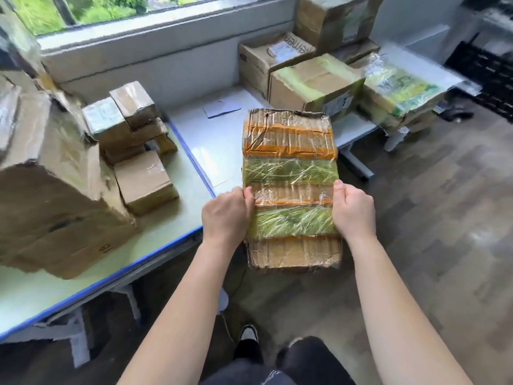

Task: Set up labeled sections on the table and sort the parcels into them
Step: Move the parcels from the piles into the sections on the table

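Holding a flat, tape-wrapped parcel (290, 168) by its two long edges, the person has the left hand (224, 215) curled round the left edge and the right hand (354, 211) curled round the right, thumbs on top and the other fingers hidden beneath. Both grips sit nearer the person's end than the middle, so most of the parcel reaches out beyond the hands. Its long axis runs straight away from the body toward the window. The far end overlaps the near right part of the white table (205, 140) and the near end hangs over the floor; whether the far end rests on the tabletop or hovers above it cannot be told. Neither hand is nearer to the goal, since the parcel lies square between them. A small grey card (222, 109), perhaps a section label, lies on the table just beyond the parcel's far left corner. A stack of small boxes (130, 126) stands well to the left, on the blue-edged table (166, 245), and larger cartons (313, 84) crowd the far right. The bare tabletop lies ahead and slightly left, so the set-down probably calls for a push forward along the parcel's own length.
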Available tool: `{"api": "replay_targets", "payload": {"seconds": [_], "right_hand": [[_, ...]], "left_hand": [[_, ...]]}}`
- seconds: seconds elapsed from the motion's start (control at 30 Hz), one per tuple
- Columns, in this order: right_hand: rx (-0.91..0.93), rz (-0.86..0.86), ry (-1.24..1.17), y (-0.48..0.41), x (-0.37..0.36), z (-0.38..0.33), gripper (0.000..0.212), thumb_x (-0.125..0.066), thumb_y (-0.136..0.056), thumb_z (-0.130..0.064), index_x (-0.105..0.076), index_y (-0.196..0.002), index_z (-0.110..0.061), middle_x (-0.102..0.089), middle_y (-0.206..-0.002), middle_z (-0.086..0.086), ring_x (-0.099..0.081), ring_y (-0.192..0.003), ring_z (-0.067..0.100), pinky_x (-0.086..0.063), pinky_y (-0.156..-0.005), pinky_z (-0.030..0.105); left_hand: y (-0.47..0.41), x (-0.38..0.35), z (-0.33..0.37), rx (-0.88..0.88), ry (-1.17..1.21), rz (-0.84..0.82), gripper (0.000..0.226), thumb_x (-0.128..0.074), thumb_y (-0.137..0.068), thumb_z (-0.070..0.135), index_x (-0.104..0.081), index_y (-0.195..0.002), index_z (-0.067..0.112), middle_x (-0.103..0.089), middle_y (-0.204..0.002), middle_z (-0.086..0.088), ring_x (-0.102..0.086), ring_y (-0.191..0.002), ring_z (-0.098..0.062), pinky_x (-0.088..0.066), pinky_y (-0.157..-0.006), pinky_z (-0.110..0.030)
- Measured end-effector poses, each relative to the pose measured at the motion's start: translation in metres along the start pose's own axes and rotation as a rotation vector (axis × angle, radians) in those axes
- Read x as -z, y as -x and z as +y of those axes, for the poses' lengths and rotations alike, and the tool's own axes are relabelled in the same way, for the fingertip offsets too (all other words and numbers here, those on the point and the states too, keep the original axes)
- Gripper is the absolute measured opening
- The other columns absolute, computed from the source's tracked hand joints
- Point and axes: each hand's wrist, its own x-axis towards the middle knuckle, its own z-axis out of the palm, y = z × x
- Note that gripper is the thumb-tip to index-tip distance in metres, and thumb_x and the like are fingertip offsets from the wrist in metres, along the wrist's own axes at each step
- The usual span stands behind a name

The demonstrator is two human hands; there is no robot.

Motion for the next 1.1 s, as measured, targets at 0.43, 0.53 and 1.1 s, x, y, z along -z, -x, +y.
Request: {"api": "replay_targets", "payload": {"seconds": [0.43, 0.53, 1.1], "right_hand": [[-0.177, 0.136, 0.147, -0.104, 0.129, 0.195, 0.038, -0.027, -0.107, -0.028, -0.045, -0.075, -0.015, -0.046, -0.063, -0.002, -0.045, -0.064, 0.024, -0.027, -0.059, 0.03], [-0.191, 0.168, 0.146, -0.132, 0.167, 0.236, 0.037, -0.028, -0.107, -0.027, -0.05, -0.081, -0.013, -0.048, -0.066, 0.0, -0.047, -0.065, 0.023, -0.026, -0.056, 0.028], [-0.253, 0.209, 0.221, -0.343, 0.264, 0.359, 0.04, -0.029, -0.106, -0.027, -0.052, -0.078, -0.01, -0.048, -0.064, 0.001, -0.045, -0.061, 0.023, -0.025, -0.047, 0.026]], "left_hand": [[-0.082, -0.104, 0.247, -0.251, -0.007, -0.188, 0.046, -0.022, -0.103, 0.041, -0.048, -0.074, 0.016, -0.064, -0.075, -0.005, -0.061, -0.068, -0.031, -0.038, -0.055, -0.032], [-0.093, -0.125, 0.311, -0.243, 0.009, -0.205, 0.048, -0.024, -0.103, 0.042, -0.052, -0.075, 0.015, -0.065, -0.074, -0.005, -0.061, -0.066, -0.029, -0.048, -0.058, -0.035], [-0.252, -0.218, 0.517, -0.356, 0.092, -0.163, 0.036, -0.03, -0.103, 0.034, -0.046, -0.078, 0.014, -0.066, -0.079, -0.011, -0.062, -0.074, -0.036, -0.032, -0.057, -0.033]]}}
